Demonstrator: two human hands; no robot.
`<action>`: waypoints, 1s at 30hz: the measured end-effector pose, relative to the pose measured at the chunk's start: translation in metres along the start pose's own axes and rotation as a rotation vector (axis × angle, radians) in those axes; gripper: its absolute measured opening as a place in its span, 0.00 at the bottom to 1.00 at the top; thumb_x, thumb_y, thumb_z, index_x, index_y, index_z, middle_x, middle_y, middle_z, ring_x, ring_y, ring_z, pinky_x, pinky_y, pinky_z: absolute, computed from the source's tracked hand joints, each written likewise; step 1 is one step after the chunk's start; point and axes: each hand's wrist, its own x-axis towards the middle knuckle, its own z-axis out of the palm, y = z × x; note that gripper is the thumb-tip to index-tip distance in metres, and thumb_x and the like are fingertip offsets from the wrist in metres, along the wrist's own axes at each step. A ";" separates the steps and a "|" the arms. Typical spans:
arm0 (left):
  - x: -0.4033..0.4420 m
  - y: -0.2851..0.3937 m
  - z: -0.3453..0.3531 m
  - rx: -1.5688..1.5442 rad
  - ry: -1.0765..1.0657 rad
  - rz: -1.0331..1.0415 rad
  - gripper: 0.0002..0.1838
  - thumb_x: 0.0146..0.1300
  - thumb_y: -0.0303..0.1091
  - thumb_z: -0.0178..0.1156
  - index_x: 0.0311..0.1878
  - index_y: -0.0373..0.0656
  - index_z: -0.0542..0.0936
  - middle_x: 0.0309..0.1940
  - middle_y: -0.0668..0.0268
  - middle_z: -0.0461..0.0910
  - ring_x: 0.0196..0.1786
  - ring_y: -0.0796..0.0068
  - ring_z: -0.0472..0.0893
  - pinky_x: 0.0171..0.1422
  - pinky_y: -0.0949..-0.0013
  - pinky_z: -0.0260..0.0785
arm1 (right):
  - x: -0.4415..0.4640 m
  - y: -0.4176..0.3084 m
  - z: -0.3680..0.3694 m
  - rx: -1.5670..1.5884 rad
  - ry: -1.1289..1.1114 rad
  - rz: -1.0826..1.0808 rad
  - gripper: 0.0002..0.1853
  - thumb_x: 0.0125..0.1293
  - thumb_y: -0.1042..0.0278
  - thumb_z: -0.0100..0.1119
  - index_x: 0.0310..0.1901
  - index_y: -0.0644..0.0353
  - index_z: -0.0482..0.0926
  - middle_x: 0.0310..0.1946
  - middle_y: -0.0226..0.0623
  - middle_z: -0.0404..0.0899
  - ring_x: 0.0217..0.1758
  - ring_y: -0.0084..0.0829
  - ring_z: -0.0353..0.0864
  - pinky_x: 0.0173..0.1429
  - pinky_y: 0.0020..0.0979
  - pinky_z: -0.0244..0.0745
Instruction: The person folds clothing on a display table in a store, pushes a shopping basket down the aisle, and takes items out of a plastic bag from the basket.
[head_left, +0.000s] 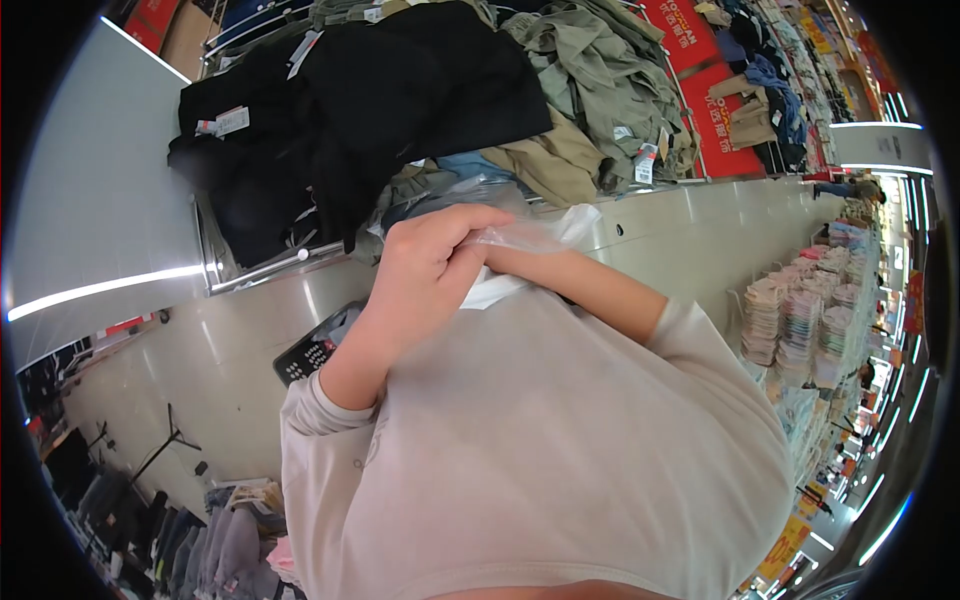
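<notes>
My left hand (425,262) is in front of my chest, fingers closed on a crumpled clear plastic bag (530,236). The bag spreads to the right of my fingers, with a whitish end beyond them. From the right my right forearm (590,283) reaches in; its hand is hidden behind the left hand and the plastic, so its fingers do not show. Just beyond the hands is a display rack heaped with clothes: black garments (400,90) with tags, olive-green garments (610,80) and a khaki garment (555,160). Something bluish in clear wrap (455,190) lies near my left fingers.
A metal rail (290,262) edges the rack. Below my left arm is a dark perforated basket (305,350). Hanging clothes (215,550) are at lower left, folded pastel stacks (800,310) at right. Red signs (720,120) stand by the rack; another person (850,190) is far off.
</notes>
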 end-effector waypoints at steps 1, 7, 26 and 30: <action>0.001 -0.002 0.004 -0.005 0.020 0.002 0.11 0.63 0.18 0.58 0.45 0.37 0.85 0.23 0.67 0.78 0.22 0.85 0.69 0.27 0.78 0.60 | 0.005 0.001 0.003 0.050 0.006 0.046 0.13 0.71 0.69 0.48 0.51 0.58 0.80 0.44 0.47 0.83 0.47 0.49 0.82 0.45 0.47 0.75; 0.004 -0.012 0.007 0.026 0.074 -0.093 0.11 0.63 0.18 0.58 0.46 0.36 0.85 0.24 0.69 0.78 0.24 0.87 0.69 0.30 0.79 0.60 | 0.025 0.005 -0.004 0.020 -0.126 0.106 0.18 0.69 0.72 0.50 0.59 0.56 0.77 0.51 0.48 0.83 0.56 0.49 0.81 0.54 0.46 0.76; 0.120 -0.055 0.009 -0.117 0.028 -0.132 0.28 0.71 0.44 0.57 0.68 0.37 0.72 0.50 0.63 0.80 0.55 0.73 0.77 0.61 0.67 0.65 | -0.035 0.041 -0.172 0.310 0.030 0.038 0.19 0.66 0.57 0.56 0.55 0.57 0.77 0.41 0.49 0.85 0.45 0.53 0.83 0.51 0.49 0.76; 0.106 -0.168 0.009 0.025 -0.029 -0.580 0.31 0.71 0.50 0.55 0.71 0.40 0.70 0.61 0.61 0.77 0.66 0.67 0.72 0.71 0.61 0.59 | -0.052 0.112 -0.187 1.597 0.277 0.284 0.14 0.70 0.62 0.59 0.51 0.61 0.80 0.43 0.41 0.85 0.41 0.33 0.87 0.48 0.35 0.83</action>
